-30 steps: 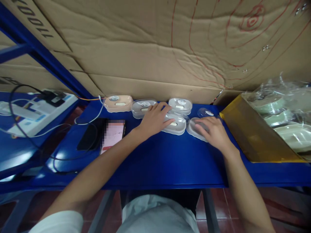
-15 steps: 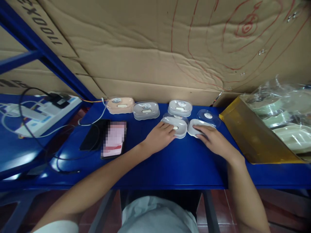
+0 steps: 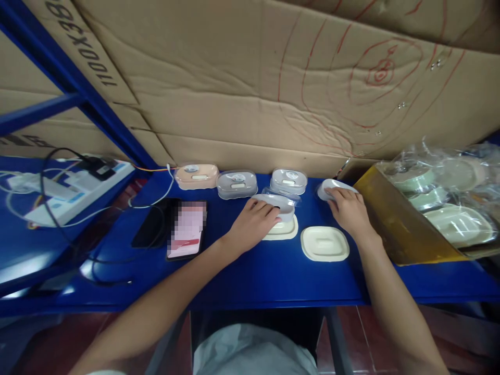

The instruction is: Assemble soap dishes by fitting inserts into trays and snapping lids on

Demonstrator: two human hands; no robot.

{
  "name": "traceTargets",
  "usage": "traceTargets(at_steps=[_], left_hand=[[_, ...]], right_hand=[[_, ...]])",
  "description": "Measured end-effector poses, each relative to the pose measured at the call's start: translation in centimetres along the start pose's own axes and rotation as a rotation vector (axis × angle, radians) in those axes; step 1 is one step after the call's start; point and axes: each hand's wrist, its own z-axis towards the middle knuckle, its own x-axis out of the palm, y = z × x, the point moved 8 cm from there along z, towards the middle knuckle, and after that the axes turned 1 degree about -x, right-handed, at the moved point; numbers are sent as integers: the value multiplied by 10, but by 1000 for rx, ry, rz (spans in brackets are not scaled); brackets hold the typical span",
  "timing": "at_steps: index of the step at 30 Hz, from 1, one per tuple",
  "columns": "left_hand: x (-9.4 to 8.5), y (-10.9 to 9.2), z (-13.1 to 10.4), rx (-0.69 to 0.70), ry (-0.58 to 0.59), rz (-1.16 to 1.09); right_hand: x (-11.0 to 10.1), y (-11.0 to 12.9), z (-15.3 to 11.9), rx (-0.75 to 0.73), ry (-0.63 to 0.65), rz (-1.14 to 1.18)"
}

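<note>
My left hand (image 3: pixel 252 224) grips a grey oval soap-box-like tray (image 3: pixel 287 207), tilted over a cream oval base (image 3: pixel 287 230) that it partly covers. Just behind that tray lies a clear lid (image 3: pixel 285 197). Farther right, my right hand (image 3: pixel 347 208) is closed on another grey oval tray (image 3: pixel 338 184) near the box's left side. A clear edge shows beneath this second tray. Between my forearms, a second cream oval base (image 3: pixel 325 244) lies flat on the blue table, its raised middle facing up.
Along the cardboard wall stand a peach box (image 3: pixel 197 179) and two grey boxes, one left (image 3: pixel 237 185) and one right (image 3: pixel 289 182). A phone (image 3: pixel 187 229), a power strip (image 3: pixel 82 195) and cables lie left. A carton (image 3: pixel 383 224) of bagged cream pieces stands right.
Both grey trays have come off their cream bases, leaving the bases exposed. My right hand has carried its tray back and right, to where a clear lid lay; my left hand has lifted its tray slightly.
</note>
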Motion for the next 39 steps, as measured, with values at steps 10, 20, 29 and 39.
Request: traceTargets(at_steps=[10, 20, 29, 39], left_hand=[[-7, 11, -5, -75, -77, -49], [-20, 58, -7, -323, -93, -82], [-2, 144, -3, -452, 114, -67], [-14, 169, 25, -441, 156, -128]], right_hand=[[63, 60, 97, -209, 193, 107], [10, 13, 98, -75, 245, 96], [43, 61, 91, -177, 321, 67], [58, 57, 86, -222, 480, 144]])
